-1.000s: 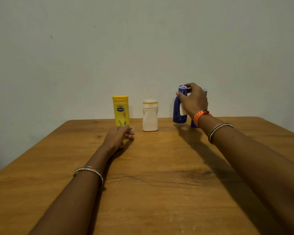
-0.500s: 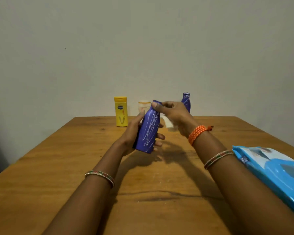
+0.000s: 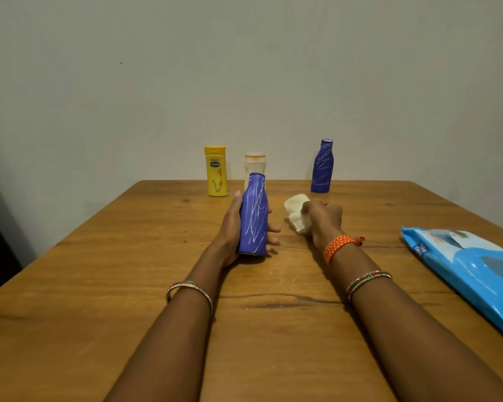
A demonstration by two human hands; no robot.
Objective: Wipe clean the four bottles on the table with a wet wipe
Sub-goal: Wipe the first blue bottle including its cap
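My left hand point(image 3: 230, 227) grips a blue bottle point(image 3: 253, 216) scribbled with white lines, upright near the middle of the wooden table point(image 3: 99, 285). Just to its right, my right hand point(image 3: 324, 219) holds a crumpled white wet wipe point(image 3: 295, 213), a little apart from the bottle. Along the far edge stand a yellow bottle point(image 3: 216, 171), a white bottle point(image 3: 254, 162) partly hidden behind the held one, and a second blue bottle point(image 3: 322, 166) with white marks.
A blue pack of wet wipes point(image 3: 471, 268) lies on the table at the right edge. A plain wall rises right behind the far table edge.
The blue bottle came from the far row to the middle, and now only my left hand holds it. My right hand let go of its top and now holds the wipe.
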